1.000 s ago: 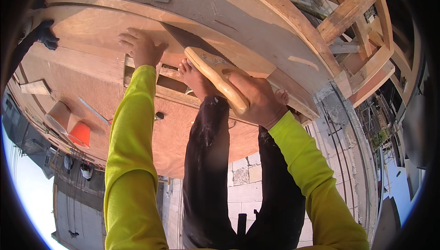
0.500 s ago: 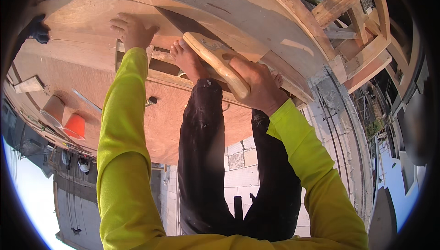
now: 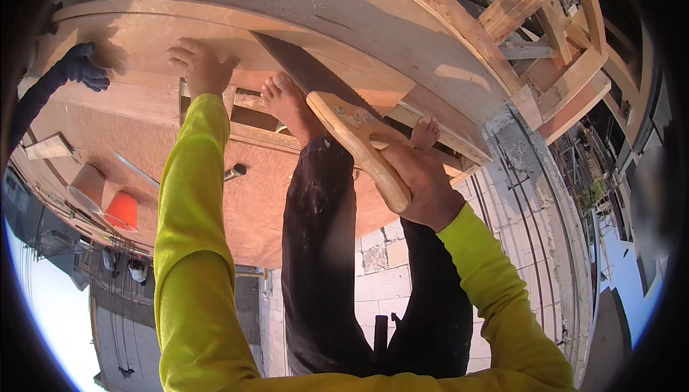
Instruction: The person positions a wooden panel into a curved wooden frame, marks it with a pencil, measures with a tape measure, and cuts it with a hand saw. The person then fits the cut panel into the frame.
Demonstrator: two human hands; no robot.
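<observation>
My right hand (image 3: 423, 182) is closed round the pale wooden handle of a handsaw (image 3: 308, 69). Its dark toothed blade slants up and left over a plywood sheet (image 3: 158, 29), the tip near the sheet's far part. My left hand (image 3: 203, 67) lies on the plywood with fingers spread, left of the blade. One bare foot (image 3: 291, 105) of mine rests on the wood just below the blade, and the other (image 3: 425, 132) stands to the right of the saw. Timber framing (image 3: 251, 115) shows under the sheet between hand and feet.
A co-worker's dark-gloved hand (image 3: 82, 67) is over the plywood at far left. Below it are an orange-red bucket (image 3: 122, 211), a grey bucket (image 3: 87, 184) and a wood offcut (image 3: 49, 148). Timber framework (image 3: 535, 8) stands at upper right. A block wall (image 3: 384, 270) drops away below my legs.
My right hand has drawn the saw down and to the right, toward me. The co-worker's gloved hand has come further into view. My left hand stays on the plywood.
</observation>
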